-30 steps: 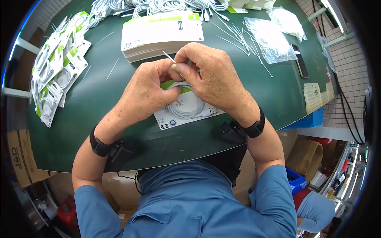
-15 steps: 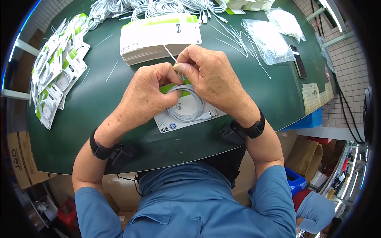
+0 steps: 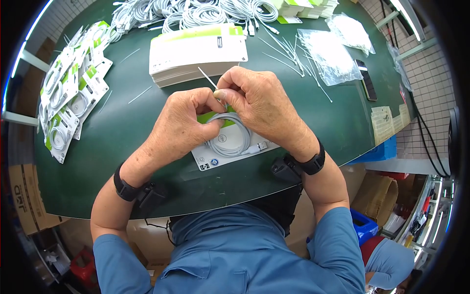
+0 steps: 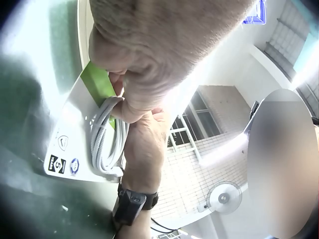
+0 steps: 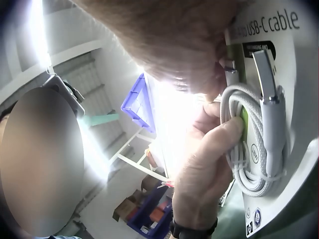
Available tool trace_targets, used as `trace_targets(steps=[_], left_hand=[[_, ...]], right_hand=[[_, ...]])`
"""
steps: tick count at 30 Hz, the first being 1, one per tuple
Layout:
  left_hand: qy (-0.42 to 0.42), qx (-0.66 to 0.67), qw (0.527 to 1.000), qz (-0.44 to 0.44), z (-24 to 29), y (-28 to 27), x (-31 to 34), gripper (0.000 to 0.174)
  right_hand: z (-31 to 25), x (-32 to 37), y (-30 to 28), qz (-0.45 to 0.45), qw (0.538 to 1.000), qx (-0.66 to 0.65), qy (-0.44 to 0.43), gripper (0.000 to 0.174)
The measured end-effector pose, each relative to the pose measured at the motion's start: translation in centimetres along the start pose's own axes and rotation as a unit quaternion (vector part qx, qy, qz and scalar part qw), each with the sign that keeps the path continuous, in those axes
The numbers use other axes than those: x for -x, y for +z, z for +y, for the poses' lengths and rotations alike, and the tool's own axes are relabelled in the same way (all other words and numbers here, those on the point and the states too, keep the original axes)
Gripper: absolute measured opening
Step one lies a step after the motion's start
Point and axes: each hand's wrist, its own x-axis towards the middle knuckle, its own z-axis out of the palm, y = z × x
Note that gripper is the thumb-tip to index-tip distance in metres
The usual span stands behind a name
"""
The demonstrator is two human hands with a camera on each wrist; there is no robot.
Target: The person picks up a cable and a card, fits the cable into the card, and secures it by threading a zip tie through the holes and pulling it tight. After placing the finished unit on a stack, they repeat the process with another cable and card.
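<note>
A coiled white USB cable (image 3: 245, 141) lies against a white and green card (image 3: 199, 159) in front of the person. My left hand (image 3: 182, 117) grips the coil at its upper left, with the thumb laid over the cable strands in the right wrist view. Between thumb and forefinger, my right hand (image 3: 267, 100) pinches a thin white cable tie (image 3: 206, 77) just above the coil; its tail sticks up to the left. The metal USB plug (image 5: 264, 74) stands beside the loops. Fingers hide where the tie meets the cable and card.
A stack of blank-looking cards (image 3: 196, 54) stands behind the hands. Carded cables (image 3: 73, 93) pile up at left, and loose coils (image 3: 196, 14) lie at the back. Loose cable ties (image 3: 293, 56), plastic bags (image 3: 328, 56) and a phone (image 3: 366, 81) are on the right.
Both hands, the coil and the card sit slightly lower in the head view, as does the table behind. More of the tie's tail showed half a second ago than at first; the grips stay alike.
</note>
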Motion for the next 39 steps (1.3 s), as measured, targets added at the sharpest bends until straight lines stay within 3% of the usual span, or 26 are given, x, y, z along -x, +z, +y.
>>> trace_targets(steps=[7,11,14,16,19,22,26,39], left_hand=[[0.002,0.025,1.0,0.003,-0.3,0.2,-0.1,0.01],[-0.02,0.03,0.999,-0.007,0.2,0.0,-0.2,0.013],[-0.015,0.069,0.998,-0.004,0.9,0.0,-0.3,0.017],[-0.012,0.09,0.996,0.0,0.9,-0.2,-0.2,0.019],[-0.006,0.018,1.0,-0.024,0.5,-1.1,-0.2,0.023],[0.002,0.052,0.999,-0.003,1.1,-0.9,-0.1,0.026],[0.003,0.087,0.996,-0.01,1.4,-1.0,-0.1,0.031],[0.03,0.029,0.999,-0.008,1.1,-1.5,-0.2,0.032]], right_hand=[[-0.3,0.2,-0.4,-0.027,0.999,-0.024,0.028,0.007],[-0.1,0.0,0.0,0.034,0.998,-0.054,-0.03,0.012],[-0.3,-0.1,-0.4,0.041,0.988,0.014,-0.148,0.019],[-0.7,-0.1,-0.7,0.042,0.985,0.036,-0.164,0.02],[-1.5,0.1,-1.2,0.048,0.977,0.08,-0.191,0.021],[-2.2,0.6,-1.7,-0.015,0.994,0.02,-0.107,0.023],[-2.7,0.8,-2.0,-0.067,0.992,-0.058,-0.094,0.026],[-2.7,0.9,-3.1,-0.121,0.989,-0.047,-0.068,0.027]])
